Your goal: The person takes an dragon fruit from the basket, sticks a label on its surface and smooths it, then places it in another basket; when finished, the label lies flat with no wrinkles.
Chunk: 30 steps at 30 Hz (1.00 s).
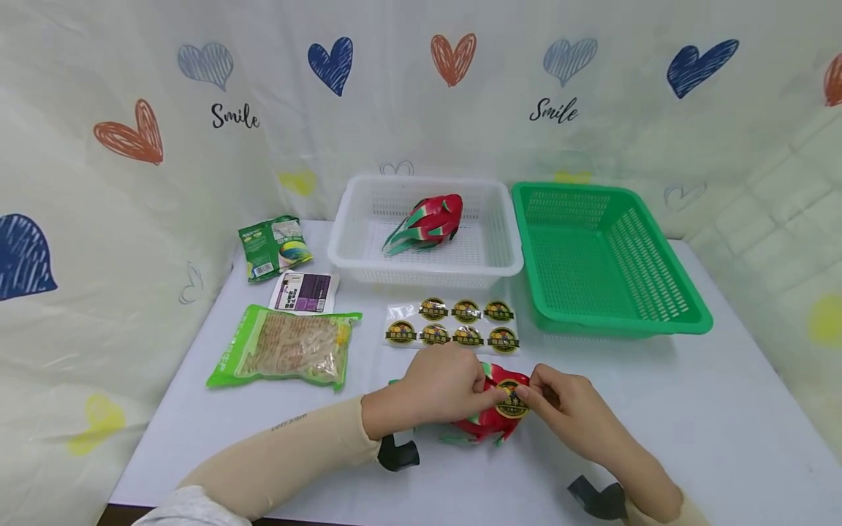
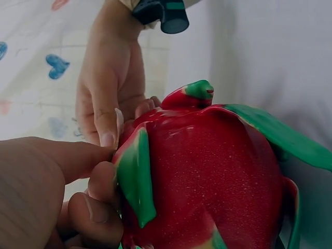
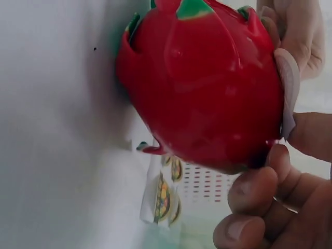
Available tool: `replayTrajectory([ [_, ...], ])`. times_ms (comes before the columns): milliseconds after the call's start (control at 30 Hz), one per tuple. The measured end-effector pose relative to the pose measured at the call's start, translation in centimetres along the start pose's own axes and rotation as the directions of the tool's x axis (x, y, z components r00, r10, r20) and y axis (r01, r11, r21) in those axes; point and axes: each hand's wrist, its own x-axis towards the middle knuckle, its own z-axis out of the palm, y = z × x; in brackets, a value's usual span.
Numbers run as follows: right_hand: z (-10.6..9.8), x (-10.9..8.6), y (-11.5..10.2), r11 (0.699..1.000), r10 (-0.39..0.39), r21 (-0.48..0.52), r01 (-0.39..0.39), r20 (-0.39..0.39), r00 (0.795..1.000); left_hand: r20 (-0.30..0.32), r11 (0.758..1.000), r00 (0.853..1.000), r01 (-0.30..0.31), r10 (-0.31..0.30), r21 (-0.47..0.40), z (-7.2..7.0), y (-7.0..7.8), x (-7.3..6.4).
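Note:
A red dragon fruit (image 1: pixel 484 421) with green-tipped scales lies on the table in front of the person. On its side is a round black-and-gold sticker (image 1: pixel 511 403), seen edge-on in the right wrist view, where the sticker (image 3: pixel 289 89) partly stands off the skin. The left hand (image 1: pixel 447 383) holds the fruit from the left, fingers curled against it and thumb at the sticker's edge. From the right, the right hand (image 1: pixel 579 413) pinches the sticker's opposite edge between thumb and finger. In the left wrist view the dragon fruit (image 2: pixel 207 171) hides most of the sticker.
A sheet of similar stickers (image 1: pixel 411 310) lies beyond the hands. Behind it stand a white basket (image 1: pixel 427 274) holding another dragon fruit (image 1: pixel 434 219), and a green basket (image 1: pixel 618 321). At left lie a green packet (image 1: pixel 272 248), a purple-and-white packet (image 1: pixel 305 292) and a larger clear-green bag (image 1: pixel 289 347).

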Motion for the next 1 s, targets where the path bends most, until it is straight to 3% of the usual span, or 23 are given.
replayTrajectory([
  [333, 0.3, -0.9, 1.7, 0.990, -0.133, 0.059, 0.131, 0.035, 0.990, -0.049, 0.983, 0.999, 0.027, -0.018, 0.179, 1.5, 0.7, -0.5],
  [567, 0.3, -0.3, 2.7, 0.966, -0.240, 0.096, 0.239, -0.002, 0.971, -0.084, 0.970, 0.996, 0.029, -0.009, 0.241, 1.3, 0.7, -0.2],
  [733, 0.1, -0.1, 3.2, 0.960, -0.244, 0.143, 0.239, 0.019, 0.970, -0.073, 0.973, 0.997, 0.007, 0.010, 0.229, 1.2, 0.6, -0.1],
  [1000, -0.5, 0.1, 3.8, 0.947, -0.194, 0.275, 0.165, 0.081, 0.978, -0.032, 0.992, 0.998, -0.054, 0.058, 0.115, 0.9, 0.0, -0.1],
])
